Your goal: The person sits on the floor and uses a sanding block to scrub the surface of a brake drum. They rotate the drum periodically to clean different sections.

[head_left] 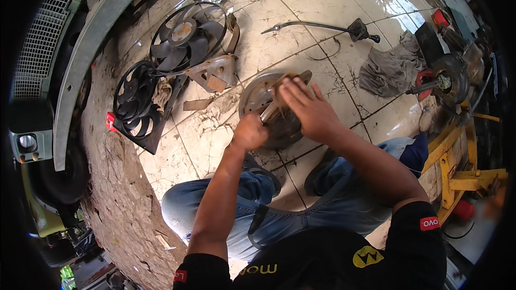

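My left hand [250,132] is closed around the shaft of a flanged metal part [269,111], which it holds at a tilt. Against the flange at the upper end lies my right hand [307,108], its fingers stretched out flat and its thumb hidden. A thin brownish piece [285,79] shows by those fingertips; its kind is unclear. Below both hands, on the tiled floor between my feet, sits a round metal wheel-like drum [251,92] with holes in its face. My hands cover much of it.
Two black fans [200,48] [131,96] and a rusty bracket [215,72] lie to the left. A lever with a long rod [317,24] is ahead. At right are a grey rag [391,67], a round hub-like part [450,79] and a yellow metal stand [447,177]. A vehicle's bumper [75,75] edges the far left.
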{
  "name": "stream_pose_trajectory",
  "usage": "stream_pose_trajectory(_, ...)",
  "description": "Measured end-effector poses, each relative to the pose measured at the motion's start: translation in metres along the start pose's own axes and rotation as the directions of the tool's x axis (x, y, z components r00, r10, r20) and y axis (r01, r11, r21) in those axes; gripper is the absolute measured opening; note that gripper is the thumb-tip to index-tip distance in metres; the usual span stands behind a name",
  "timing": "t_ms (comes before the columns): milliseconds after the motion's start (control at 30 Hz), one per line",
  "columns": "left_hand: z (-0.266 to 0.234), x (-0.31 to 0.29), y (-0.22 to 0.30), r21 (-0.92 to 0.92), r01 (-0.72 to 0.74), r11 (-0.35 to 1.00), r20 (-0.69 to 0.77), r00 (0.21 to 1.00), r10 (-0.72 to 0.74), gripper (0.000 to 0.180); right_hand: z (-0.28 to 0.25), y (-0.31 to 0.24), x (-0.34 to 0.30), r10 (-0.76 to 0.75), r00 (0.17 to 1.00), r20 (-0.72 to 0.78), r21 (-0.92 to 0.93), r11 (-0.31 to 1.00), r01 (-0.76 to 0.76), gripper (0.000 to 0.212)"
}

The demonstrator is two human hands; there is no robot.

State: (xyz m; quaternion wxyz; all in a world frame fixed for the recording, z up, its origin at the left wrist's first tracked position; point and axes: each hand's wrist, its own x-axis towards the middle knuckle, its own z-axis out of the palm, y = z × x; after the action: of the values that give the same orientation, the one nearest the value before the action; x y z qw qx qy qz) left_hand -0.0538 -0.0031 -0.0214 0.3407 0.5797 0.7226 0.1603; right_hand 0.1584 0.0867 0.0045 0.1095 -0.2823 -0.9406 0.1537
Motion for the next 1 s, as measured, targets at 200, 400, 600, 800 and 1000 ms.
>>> stream_pose_trajectory(200,-0.009,0.001,0.013,0.130,-0.090,0.987,0.117,0.990,0.075,0.054,0.011,-0.018,-0.008,-0.124,0.992,0.003,0.039,0.992,0.123,0.076)
stream_pose_trajectory(400,-0.003,-0.001,0.013,0.029,-0.009,1.000,0.016,1.000,0.009,0.050,-0.001,0.005,0.005,0.310,0.949,0.054,0.065,0.947,-0.313,0.078)
stream_pose_trajectory(600,0.002,-0.002,0.004,-0.003,-0.023,1.000,-0.013,1.000,0.023,0.050,-0.004,-0.012,-0.002,-0.087,0.996,0.026,0.102,0.991,0.084,0.078)
stream_pose_trajectory(800,-0.006,0.000,0.019,0.058,0.063,0.996,0.050,0.997,-0.066,0.048,0.011,-0.003,-0.005,0.143,0.985,-0.101,0.172,0.977,-0.125,0.079)
stream_pose_trajectory(1000,-0.014,-0.001,0.026,0.021,0.125,0.992,0.089,0.988,-0.127,0.060,0.002,0.007,0.002,0.205,0.977,0.049,0.099,0.973,-0.209,0.077)
